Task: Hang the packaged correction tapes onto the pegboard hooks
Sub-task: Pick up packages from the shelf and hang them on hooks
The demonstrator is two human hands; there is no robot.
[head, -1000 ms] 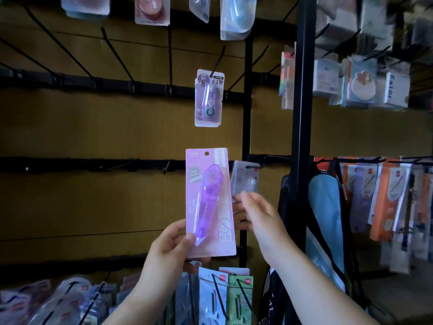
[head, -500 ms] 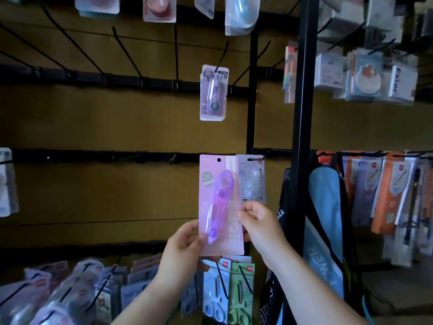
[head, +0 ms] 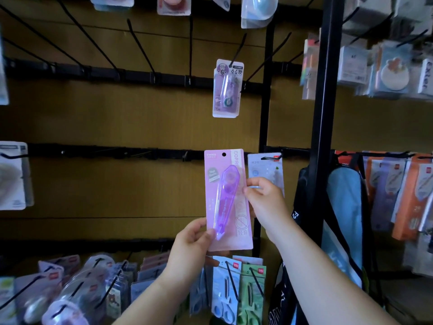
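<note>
A pink carded pack with a purple correction tape (head: pixel 227 200) is held upright in front of the brown pegboard, its hang hole level with the middle black rail (head: pixel 105 152). My left hand (head: pixel 192 240) grips its lower left corner. My right hand (head: pixel 264 202) pinches its right edge about halfway up. Just behind my right hand, a small clear pack (head: pixel 266 168) hangs on a hook. Another lilac tape pack (head: pixel 226 89) hangs from an upper hook.
Several bare black hooks (head: pixel 140 50) jut from the upper rail. Scissor packs (head: pixel 239 289) and other blister packs (head: pixel 77 292) fill the bottom row. A black upright post (head: pixel 324 102) stands to the right, with a blue bag (head: pixel 342 219) and orange packs (head: pixel 412 195) beyond it.
The clear pack, held loose by my right hand a second ago, now hangs on its hook. My right hand has shifted to the pink pack's edge. The pink pack moved slightly right.
</note>
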